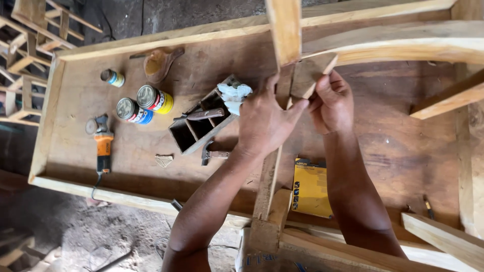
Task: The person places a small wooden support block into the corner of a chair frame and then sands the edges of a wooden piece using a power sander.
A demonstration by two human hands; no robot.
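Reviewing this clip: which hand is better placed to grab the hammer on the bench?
Left. The left hand is pressed on the wooden frame, nearest the hammer just below-left of it. The right hand pinches the triangular wood block, farther off, and would have to cross over.

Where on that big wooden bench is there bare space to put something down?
Bare board lies right of the right hand, below the curved plank, and between the orange grinder and the cans. It is crowded around the wooden toolbox and the left hand.
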